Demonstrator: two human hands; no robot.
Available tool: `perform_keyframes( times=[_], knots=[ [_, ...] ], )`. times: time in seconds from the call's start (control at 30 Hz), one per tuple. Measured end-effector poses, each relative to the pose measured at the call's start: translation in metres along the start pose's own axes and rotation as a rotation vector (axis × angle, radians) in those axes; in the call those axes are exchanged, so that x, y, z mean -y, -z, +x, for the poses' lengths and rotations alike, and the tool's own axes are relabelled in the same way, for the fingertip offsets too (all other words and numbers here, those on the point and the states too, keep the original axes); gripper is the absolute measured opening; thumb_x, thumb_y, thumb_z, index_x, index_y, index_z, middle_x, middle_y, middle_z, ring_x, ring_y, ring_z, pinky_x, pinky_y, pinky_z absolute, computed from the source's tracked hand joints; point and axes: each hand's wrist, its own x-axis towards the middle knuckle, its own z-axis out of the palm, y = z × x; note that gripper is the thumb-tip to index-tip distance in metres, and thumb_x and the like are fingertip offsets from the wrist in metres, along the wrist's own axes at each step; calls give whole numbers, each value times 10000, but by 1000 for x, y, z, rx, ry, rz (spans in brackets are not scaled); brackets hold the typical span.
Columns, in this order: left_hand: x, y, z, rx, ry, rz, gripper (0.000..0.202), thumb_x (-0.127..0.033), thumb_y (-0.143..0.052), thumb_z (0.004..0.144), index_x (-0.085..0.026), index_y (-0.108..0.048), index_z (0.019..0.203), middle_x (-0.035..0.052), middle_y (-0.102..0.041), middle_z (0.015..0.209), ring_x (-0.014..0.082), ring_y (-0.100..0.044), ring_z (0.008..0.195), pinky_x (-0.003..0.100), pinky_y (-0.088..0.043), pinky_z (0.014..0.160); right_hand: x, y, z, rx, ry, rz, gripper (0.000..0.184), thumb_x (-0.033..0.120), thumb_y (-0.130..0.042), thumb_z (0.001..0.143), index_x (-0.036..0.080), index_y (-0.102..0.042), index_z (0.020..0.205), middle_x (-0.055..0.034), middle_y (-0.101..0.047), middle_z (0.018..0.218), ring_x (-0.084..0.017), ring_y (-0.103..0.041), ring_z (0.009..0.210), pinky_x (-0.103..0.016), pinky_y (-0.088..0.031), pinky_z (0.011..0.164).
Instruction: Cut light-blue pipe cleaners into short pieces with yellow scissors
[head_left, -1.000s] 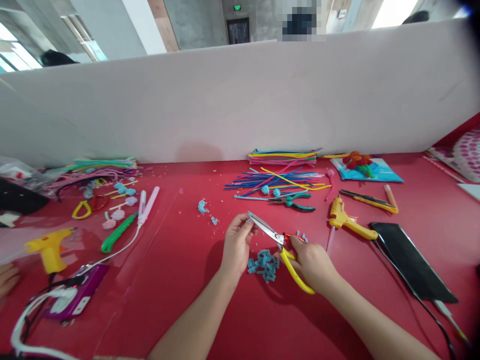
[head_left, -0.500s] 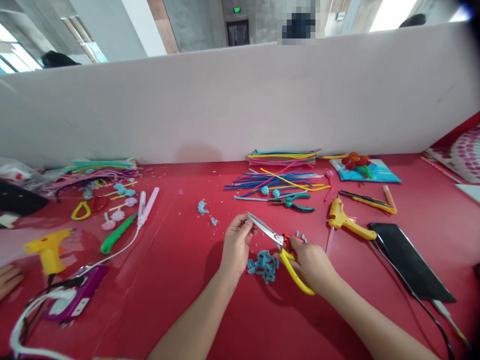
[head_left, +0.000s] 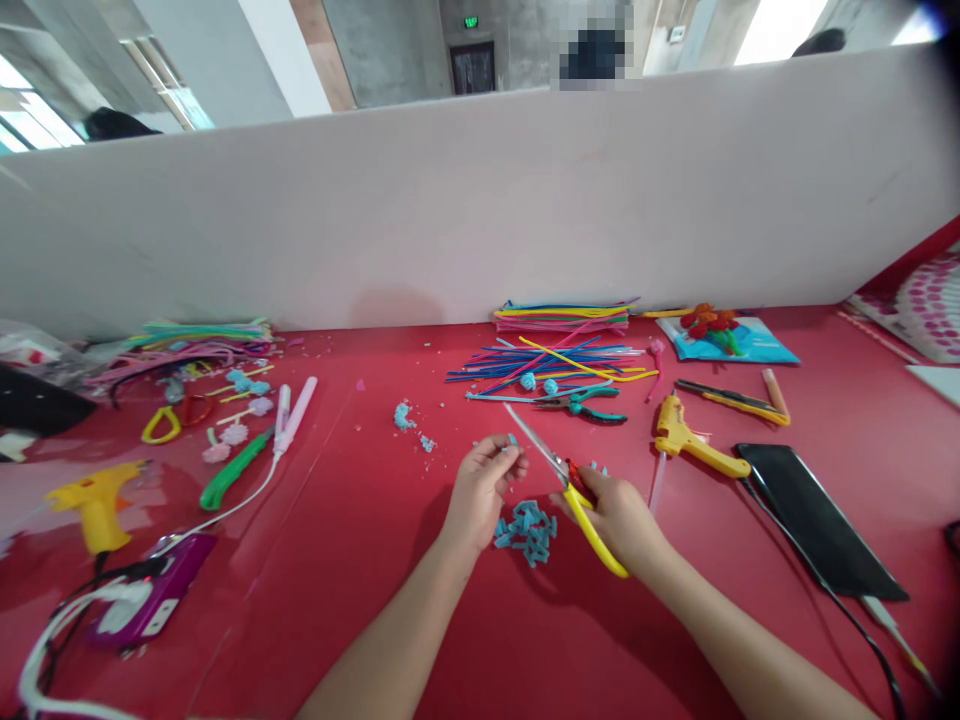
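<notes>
Between the fingertips of my left hand (head_left: 486,482) is a small blue piece of pipe cleaner (head_left: 512,440). My right hand (head_left: 616,512) grips the scissors (head_left: 594,532) by their yellow and red handles. The blades point up and left, just beside my left fingertips and apart from the blue piece. Below my hands lies a pile of short blue cut pieces (head_left: 528,530) on the red table. A few more cut bits (head_left: 598,467) lie behind my right hand, partly hidden. Blue fluff trimmings (head_left: 404,416) are scattered to the left.
Behind my hands lie long pipe cleaners (head_left: 555,362) and teal-handled pliers (head_left: 585,402). To the right are a yellow glue gun (head_left: 686,440) and a black phone-like slab (head_left: 817,520). At left are a second glue gun (head_left: 97,500), a green-handled cutter (head_left: 232,470) and a purple power strip (head_left: 169,590).
The scissor blades have come away from my left fingertips, swinging upward and right. More of the small blue piece now shows in my left hand. The pile has stayed put.
</notes>
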Motion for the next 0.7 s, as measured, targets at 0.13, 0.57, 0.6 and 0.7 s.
perform_keyframes(
  times=[0.13,0.57,0.6,0.7],
  knots=[
    [6,-10,-8,173,171,73,113,-223,-599,703,-121,-589,750,31,-590,624,93,-529,548,210,-397,550,8,3,0,44,-54,244,253,438,-418,766,190,-455,732,63,-405,480,-84,-397,393,-203,-290,402],
    [11,-13,-12,313,270,273,150,-269,-581,716,-119,-588,721,28,-581,593,89,-503,509,209,-389,524,18,6,-1,90,-111,593,204,381,-445,747,189,-444,680,104,-349,356,-58,-335,282,-182,-322,329],
    [12,-13,-12,301,251,295,147,-266,-592,708,-121,-590,726,27,-584,606,92,-509,527,211,-394,537,17,5,-1,84,-116,582,183,358,-446,743,189,-443,672,104,-349,358,-57,-334,282,-178,-309,323],
    [15,-12,-10,256,181,372,148,-252,-640,662,-131,-600,736,21,-588,650,106,-526,592,214,-403,580,13,3,0,59,-122,536,120,300,-452,721,190,-443,673,103,-346,371,-60,-345,290,-176,-290,321]
  ],
)
